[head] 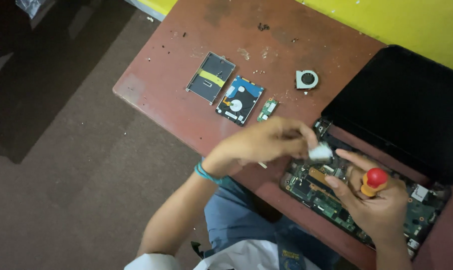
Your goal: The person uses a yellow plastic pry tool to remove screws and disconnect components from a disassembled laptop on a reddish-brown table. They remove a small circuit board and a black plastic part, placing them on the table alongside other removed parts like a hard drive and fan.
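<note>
Over the red table point(176, 100), left hand point(266, 142) pinches a white wad point(320, 151).

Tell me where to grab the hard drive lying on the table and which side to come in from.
Judging by its pose, take the hard drive by its two long edges, coming from straight above. It lies flat on the red table, a thin slab, label up. The metal bracket sits close on one long side and the small green card near the other, so keep the grip narrow.

Dim, soft indoor light falls evenly, brightest on the yellow wall point(396, 25) at the far right. The floor point(61, 150) at the left sinks into shadow. Both hands are slightly motion-blurred; the desk point(176, 100) stays fairly sharp, without glare.
</note>
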